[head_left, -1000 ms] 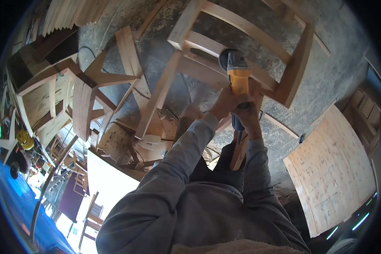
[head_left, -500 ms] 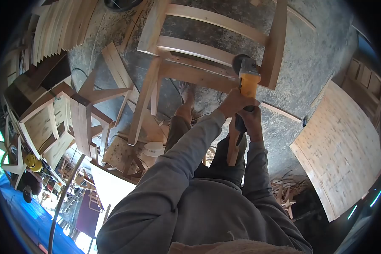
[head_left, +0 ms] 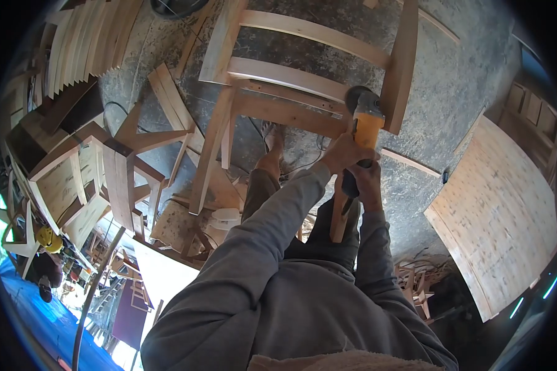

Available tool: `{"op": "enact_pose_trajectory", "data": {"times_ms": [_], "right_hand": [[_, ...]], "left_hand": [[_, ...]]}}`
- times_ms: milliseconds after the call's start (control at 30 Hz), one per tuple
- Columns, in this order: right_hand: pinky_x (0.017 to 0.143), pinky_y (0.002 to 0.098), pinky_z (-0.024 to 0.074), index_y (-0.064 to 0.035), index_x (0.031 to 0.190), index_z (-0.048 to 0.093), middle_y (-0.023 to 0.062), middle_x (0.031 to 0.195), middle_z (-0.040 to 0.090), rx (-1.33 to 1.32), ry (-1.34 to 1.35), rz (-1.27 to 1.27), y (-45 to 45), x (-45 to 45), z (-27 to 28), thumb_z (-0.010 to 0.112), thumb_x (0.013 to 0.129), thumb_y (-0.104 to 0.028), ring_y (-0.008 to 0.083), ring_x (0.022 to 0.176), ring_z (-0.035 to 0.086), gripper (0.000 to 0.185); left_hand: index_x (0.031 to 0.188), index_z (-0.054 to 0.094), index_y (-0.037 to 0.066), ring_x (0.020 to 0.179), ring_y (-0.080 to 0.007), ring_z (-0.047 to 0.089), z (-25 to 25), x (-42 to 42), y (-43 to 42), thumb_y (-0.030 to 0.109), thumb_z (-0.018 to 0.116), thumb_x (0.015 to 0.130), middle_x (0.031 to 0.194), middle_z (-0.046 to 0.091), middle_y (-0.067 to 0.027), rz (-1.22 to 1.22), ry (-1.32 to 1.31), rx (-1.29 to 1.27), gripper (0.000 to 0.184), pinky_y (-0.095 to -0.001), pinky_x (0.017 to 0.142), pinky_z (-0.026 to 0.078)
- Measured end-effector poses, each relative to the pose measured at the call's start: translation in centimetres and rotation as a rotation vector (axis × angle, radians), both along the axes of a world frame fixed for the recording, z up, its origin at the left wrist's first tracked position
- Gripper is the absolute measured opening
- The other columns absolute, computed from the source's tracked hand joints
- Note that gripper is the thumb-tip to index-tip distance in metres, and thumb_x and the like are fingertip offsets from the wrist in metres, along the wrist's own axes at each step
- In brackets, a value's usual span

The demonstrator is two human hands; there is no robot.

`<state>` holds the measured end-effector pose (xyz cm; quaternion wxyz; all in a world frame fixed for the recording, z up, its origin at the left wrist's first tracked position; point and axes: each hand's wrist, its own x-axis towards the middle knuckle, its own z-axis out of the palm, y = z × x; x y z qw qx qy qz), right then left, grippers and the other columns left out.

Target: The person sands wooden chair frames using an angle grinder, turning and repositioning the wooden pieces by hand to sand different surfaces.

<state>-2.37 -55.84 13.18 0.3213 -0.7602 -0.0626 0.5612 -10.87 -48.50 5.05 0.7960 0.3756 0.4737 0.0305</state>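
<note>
L hand (head_left: 345, 153) wrapped tight round grinder (head_left: 368, 128) body, R hand (head_left: 369, 178) closed on rear end. Grinder's long axis points fwd from hands; disc (head_left: 354, 99) at far end, L hand nearer. Disc by R corner of chair frame (head_left: 288, 72); contact: can't tell. Floor (head_left: 458, 80) grey, patchy; wood sheet (head_left: 501, 213) well off to R.

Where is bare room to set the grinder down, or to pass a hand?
Mostly bare: the floor between the chair frame and the board, except thin strips. A hand might pass between the frame's slats. Crowded: left side, full of wood parts.
</note>
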Motion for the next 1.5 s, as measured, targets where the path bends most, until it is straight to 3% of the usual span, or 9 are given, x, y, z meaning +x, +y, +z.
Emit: {"op": "enact_pose_trajectory", "data": {"times_ms": [67, 267, 367, 633, 867, 967, 1233, 1333, 1500], "right_hand": [[0.066, 0.0291, 0.0572, 0.0039, 0.102, 0.069, 0.0096, 0.085, 0.073, 0.02, 0.004, -0.031, -0.2, -1.3, 0.4, 0.083, 0.08, -0.015, 0.0154, 0.073, 0.071, 0.033], [0.066, 0.0277, 0.0566, 0.0031, 0.108, 0.068, 0.0077, 0.088, 0.073, 0.083, 0.109, -0.023, -0.8, -4.7, -1.1, 0.086, 0.08, -0.012, 0.0134, 0.073, 0.07, 0.036], [0.065, 0.0264, 0.0545, 0.0024, 0.107, 0.069, 0.0047, 0.086, 0.073, 0.163, 0.049, 0.088, -0.5, -5.8, -2.2, 0.086, 0.079, -0.012, 0.0111, 0.074, 0.069, 0.036], [0.064, 0.0287, 0.0562, 0.0048, 0.097, 0.071, 0.008, 0.082, 0.074, 0.078, -0.037, 0.125, 1.9, -1.5, -1.3, 0.08, 0.081, -0.016, 0.0154, 0.071, 0.072, 0.027], [0.065, 0.0286, 0.0563, 0.0057, 0.101, 0.069, 0.009, 0.083, 0.074, 0.022, -0.018, 0.044, 1.9, 1.5, -0.4, 0.084, 0.08, -0.016, 0.0156, 0.072, 0.072, 0.034], [0.066, 0.0291, 0.057, 0.0056, 0.103, 0.069, 0.0091, 0.083, 0.074, 0.011, -0.034, 0.048, 0.5, 2.0, -1.1, 0.084, 0.08, -0.015, 0.0162, 0.073, 0.072, 0.035], [0.073, 0.0327, 0.0586, 0.0067, 0.11, 0.066, 0.0115, 0.094, 0.074, -0.015, -0.059, 0.025, -3.2, -1.3, 1.1, 0.084, 0.079, -0.016, 0.0193, 0.082, 0.073, 0.042], [0.075, 0.033, 0.0586, 0.0075, 0.11, 0.065, 0.012, 0.097, 0.074, 0.0, 0.066, 0.044, -4.2, -1.8, 1.3, 0.085, 0.078, -0.016, 0.0196, 0.085, 0.073, 0.044], [0.071, 0.0315, 0.0568, 0.0061, 0.106, 0.068, 0.0108, 0.093, 0.074, -0.033, -0.027, 0.065, -1.0, -0.2, 1.8, 0.084, 0.078, -0.017, 0.0173, 0.082, 0.072, 0.039]], "left_hand": [[0.102, 0.072, -0.003, 0.084, -0.0155, 0.07, 1.8, -1.4, 0.6, 0.021, 0.091, 0.071, 0.094, 0.073, -0.007, -0.065, 0.012, 0.011, 0.043, -0.0308, 0.075, 0.057], [0.108, 0.072, 0.0, 0.089, -0.0145, 0.071, 3.1, -5.4, 1.2, 0.019, 0.089, 0.075, 0.099, 0.074, -0.0063, 0.091, -0.089, -0.018, 0.041, -0.0302, 0.078, 0.057], [0.109, 0.071, 0.0, 0.091, -0.0146, 0.071, 1.0, -7.2, 0.4, 0.022, 0.089, 0.076, 0.101, 0.074, -0.0068, 0.155, -0.009, -0.051, 0.044, -0.0298, 0.079, 0.057], [0.104, 0.071, -0.003, 0.088, -0.0154, 0.071, 2.8, -2.7, 3.3, 0.026, 0.09, 0.073, 0.098, 0.074, -0.0081, 0.124, -0.04, -0.049, 0.046, -0.0301, 0.078, 0.057], [0.099, 0.072, -0.004, 0.08, -0.0151, 0.07, 0.7, 1.1, 1.8, 0.028, 0.09, 0.072, 0.09, 0.073, -0.008, 0.028, 0.019, -0.022, 0.046, -0.0319, 0.075, 0.057], [0.098, 0.072, -0.004, 0.08, -0.0152, 0.07, 2.0, 1.5, 1.7, 0.028, 0.091, 0.071, 0.09, 0.073, -0.0075, 0.053, -0.006, -0.034, 0.046, -0.0318, 0.075, 0.057], [0.135, 0.049, -0.004, 0.103, -0.017, 0.066, 3.8, -1.6, -2.2, 0.026, 0.091, 0.072, 0.115, 0.067, -0.0089, 0.053, -0.007, -0.053, 0.081, -0.0327, 0.09, 0.056], [0.135, 0.048, -0.003, 0.104, -0.0177, 0.066, 4.1, -2.4, -2.6, 0.024, 0.092, 0.07, 0.116, 0.066, -0.0085, 0.041, -0.019, -0.127, 0.083, -0.0328, 0.091, 0.056], [0.127, 0.055, -0.002, 0.099, -0.0182, 0.067, 3.2, -0.6, -1.2, 0.023, 0.093, 0.069, 0.111, 0.068, -0.0088, 0.079, -0.055, -0.056, 0.074, -0.033, 0.088, 0.056]]}}
